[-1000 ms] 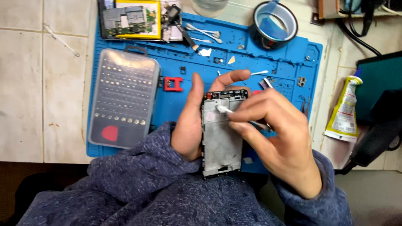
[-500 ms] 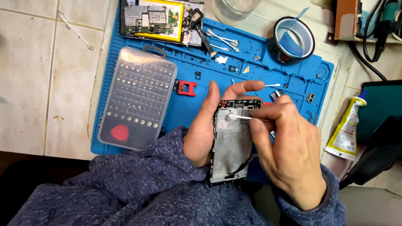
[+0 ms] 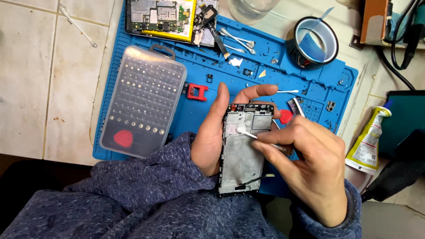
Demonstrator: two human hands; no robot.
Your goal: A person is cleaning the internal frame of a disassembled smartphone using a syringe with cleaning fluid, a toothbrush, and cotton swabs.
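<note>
Presently, item one: the left hand [image 3: 211, 132] clasps an opened phone frame [image 3: 242, 150] from its left edge, thumb up along the side and a finger curled over the top; the frame stands lengthwise, bare metal inner face upward, held above the near edge of a blue work mat [image 3: 133, 71]; item two: the right hand [image 3: 310, 163] pinches a cotton swab [image 3: 252, 135] between thumb and fingertips, closed tight on its stem, the white tip touching the upper left part of the frame's inner face; a thin black cable pokes out at the frame's lower right; further entries on the mat: a clear plastic bit case [image 3: 142, 101] with rows of small bits and a red spot, lying left of the hands; a small red clip [image 3: 197, 92] just beside the case; a circuit board on a yellow-edged battery [image 3: 160, 18] at the far edge; loose cotton swabs [image 3: 237, 42] near it; a roll of blue tape [image 3: 315, 43] at the far right; off the mat, right: a white and yellow tube [image 3: 368, 141] lying on the tiled surface.
</note>
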